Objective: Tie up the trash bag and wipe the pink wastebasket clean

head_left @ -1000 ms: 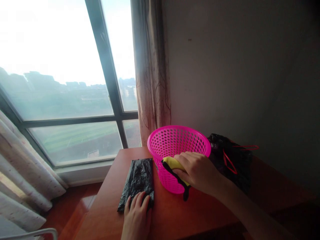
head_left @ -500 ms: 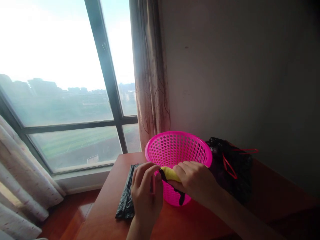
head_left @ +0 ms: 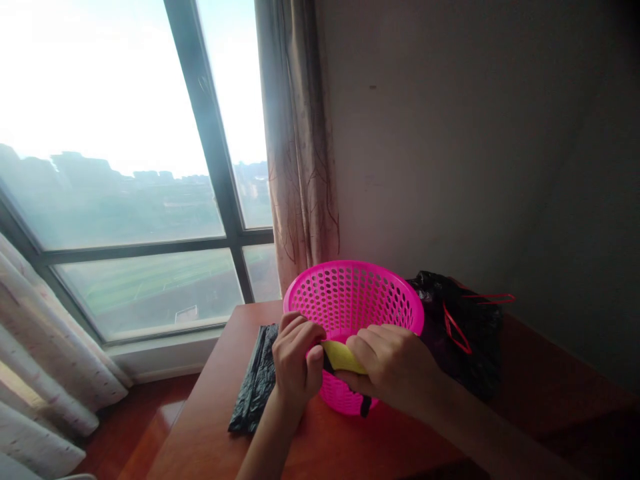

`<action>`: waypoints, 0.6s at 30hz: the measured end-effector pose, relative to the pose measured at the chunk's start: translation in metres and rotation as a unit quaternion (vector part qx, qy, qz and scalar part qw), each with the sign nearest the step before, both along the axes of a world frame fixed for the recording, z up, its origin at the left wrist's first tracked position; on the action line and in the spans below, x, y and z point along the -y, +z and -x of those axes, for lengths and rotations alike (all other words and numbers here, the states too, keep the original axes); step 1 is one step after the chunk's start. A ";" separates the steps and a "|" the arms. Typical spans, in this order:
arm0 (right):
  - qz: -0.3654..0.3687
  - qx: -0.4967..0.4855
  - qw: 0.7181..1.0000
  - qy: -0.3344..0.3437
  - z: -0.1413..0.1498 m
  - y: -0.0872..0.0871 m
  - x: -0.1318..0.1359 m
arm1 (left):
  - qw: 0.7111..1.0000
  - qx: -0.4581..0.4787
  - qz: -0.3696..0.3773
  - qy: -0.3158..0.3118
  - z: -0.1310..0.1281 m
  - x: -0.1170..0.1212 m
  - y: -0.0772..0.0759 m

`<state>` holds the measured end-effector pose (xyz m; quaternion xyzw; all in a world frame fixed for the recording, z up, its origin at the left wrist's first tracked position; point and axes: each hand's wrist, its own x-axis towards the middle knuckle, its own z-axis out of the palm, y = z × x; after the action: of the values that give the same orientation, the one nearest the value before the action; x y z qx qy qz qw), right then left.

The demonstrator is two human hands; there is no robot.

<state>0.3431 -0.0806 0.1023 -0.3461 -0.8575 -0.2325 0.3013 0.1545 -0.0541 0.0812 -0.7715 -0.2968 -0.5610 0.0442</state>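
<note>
Our left hand (head_left: pixel 296 357) had left the folded black bags (head_left: pixel 255 383) on the counter (head_left: pixel 210 433) and joined the right hand (head_left: pixel 393 363); both now gripped the yellow roll (head_left: pixel 343 357), lower centre, against the pink basket's (head_left: pixel 350 293) near rim.

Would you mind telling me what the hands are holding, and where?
Both hands, left hand and right hand, pinch a yellow-and-black item at the pink basket's near rim.
</note>
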 end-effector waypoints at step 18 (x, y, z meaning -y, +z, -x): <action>0.110 -0.014 0.990 0.087 -0.038 0.003 -0.018 | 0.979 0.158 0.111 -0.066 0.039 -0.060 -0.010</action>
<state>0.3807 -0.0631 0.1058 -0.3039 -0.9005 -0.1051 0.2926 0.1157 0.0054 0.0711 -0.6915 -0.3086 -0.6409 -0.1259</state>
